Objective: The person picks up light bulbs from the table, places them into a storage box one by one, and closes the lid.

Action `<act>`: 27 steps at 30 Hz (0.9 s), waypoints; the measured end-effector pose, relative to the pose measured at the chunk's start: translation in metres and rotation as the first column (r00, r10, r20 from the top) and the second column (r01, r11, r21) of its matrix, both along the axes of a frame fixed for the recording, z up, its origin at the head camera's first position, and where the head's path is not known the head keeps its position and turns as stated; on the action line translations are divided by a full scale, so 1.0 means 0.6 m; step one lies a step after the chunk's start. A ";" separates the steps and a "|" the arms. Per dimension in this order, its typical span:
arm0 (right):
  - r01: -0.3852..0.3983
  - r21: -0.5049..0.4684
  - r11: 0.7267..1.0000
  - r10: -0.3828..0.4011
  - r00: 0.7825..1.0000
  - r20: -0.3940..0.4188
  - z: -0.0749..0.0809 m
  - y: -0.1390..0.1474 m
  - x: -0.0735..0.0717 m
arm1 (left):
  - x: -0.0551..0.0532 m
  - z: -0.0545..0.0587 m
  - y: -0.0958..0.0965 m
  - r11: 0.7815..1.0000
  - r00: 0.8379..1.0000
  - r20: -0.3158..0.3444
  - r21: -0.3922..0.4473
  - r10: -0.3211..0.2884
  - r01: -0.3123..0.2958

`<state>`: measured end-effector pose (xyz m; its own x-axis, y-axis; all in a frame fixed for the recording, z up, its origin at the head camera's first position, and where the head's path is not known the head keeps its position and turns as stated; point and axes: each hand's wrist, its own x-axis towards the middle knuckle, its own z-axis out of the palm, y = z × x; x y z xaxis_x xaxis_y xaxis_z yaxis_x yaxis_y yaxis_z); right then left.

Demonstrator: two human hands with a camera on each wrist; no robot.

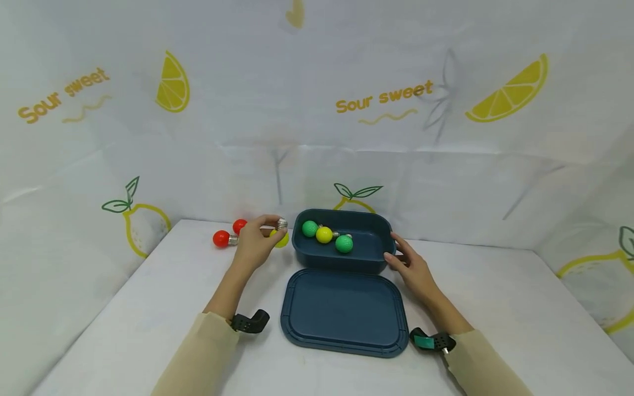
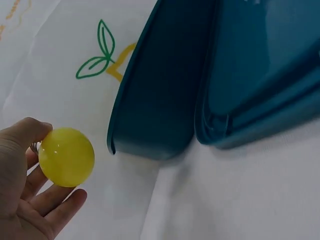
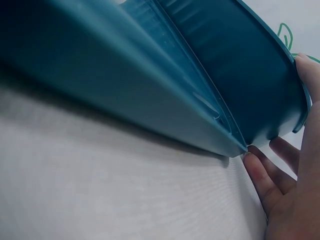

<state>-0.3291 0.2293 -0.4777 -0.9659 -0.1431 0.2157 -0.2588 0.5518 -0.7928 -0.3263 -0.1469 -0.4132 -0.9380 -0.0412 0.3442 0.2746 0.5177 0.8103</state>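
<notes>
My left hand [image 1: 253, 245] pinches a yellow light bulb [image 1: 280, 238] by its silvery screw base, with the globe pointing down, just left of the dark blue box [image 1: 317, 258]. In the left wrist view the yellow globe [image 2: 66, 157] shows beside the thumb. Inside the box lie two green bulbs [image 1: 344, 243] and one yellow bulb [image 1: 324, 235]. At the box's right end, my right hand [image 1: 413, 269] holds its corner, thumb and fingers spread along the wall and rim. The right wrist view shows fingertips [image 3: 254, 162] against the box's outside.
A flat dark blue lid [image 1: 344, 313] lies on the white table directly in front of the box. Two red bulbs [image 1: 221, 238] lie left of and behind my left hand. A white printed cloth [image 1: 257, 181] hangs behind the table.
</notes>
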 end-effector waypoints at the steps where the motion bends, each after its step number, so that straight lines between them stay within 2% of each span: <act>1: -0.002 0.004 1.000 0.002 1.000 -0.003 0.000 0.000 0.000 | -0.001 0.001 0.004 1.000 1.000 -0.004 0.003 -0.004 0.004; 11: 0.009 0.011 1.000 -0.009 1.000 0.013 -0.001 0.001 -0.002 | -0.010 0.014 0.053 0.998 0.998 -0.052 0.052 -0.044 0.047; 20: 0.002 -0.005 1.000 -0.002 1.000 0.009 -0.001 0.004 -0.002 | -0.027 0.021 0.105 0.996 0.996 -0.026 0.039 -0.084 0.085; 27: 0.014 0.004 1.000 -0.014 1.000 0.019 0.000 0.001 -0.004 | -0.038 0.021 0.136 0.997 0.998 -0.043 0.047 -0.054 0.056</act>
<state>-0.3314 0.2301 -0.4776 -0.9717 -0.1304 0.1971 -0.2363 0.5580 -0.7955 -0.3489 -0.0652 -0.4003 -0.9242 -0.0074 0.3818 0.3356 0.4614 0.8213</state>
